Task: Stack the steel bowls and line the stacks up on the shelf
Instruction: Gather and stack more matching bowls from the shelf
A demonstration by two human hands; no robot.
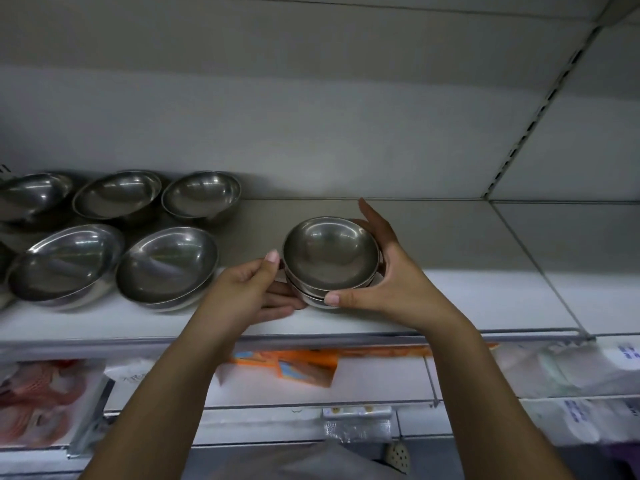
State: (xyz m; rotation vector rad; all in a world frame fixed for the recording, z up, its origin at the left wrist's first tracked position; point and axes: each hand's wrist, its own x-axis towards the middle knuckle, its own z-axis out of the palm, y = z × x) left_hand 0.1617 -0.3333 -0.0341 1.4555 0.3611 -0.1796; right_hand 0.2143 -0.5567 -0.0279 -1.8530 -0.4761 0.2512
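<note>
Head view centres on a small stack of steel bowls (330,261), nested rim-up and resting on the white shelf (450,299) close to its front edge. Both hands bracket it. At the stack's 3 o'clock side the right hand (384,271) is spread wide, thumb at the lower bowls near 6 o'clock and fingers curling round the back toward 12, so its grip half-encircles the stack. At 9 o'clock the left hand (252,289) presses its thumb against the rims while its fingers lie low by the base; that grip is looser, more a steadying touch. Held this way from opposite sides, the bowls probably stay square while the stack is slid into place. Well apart at 9 o'clock stand larger steel bowls (166,265) in two rows, some apparently stacked already. Packaged goods (301,368) lie on the shelf below.
</note>
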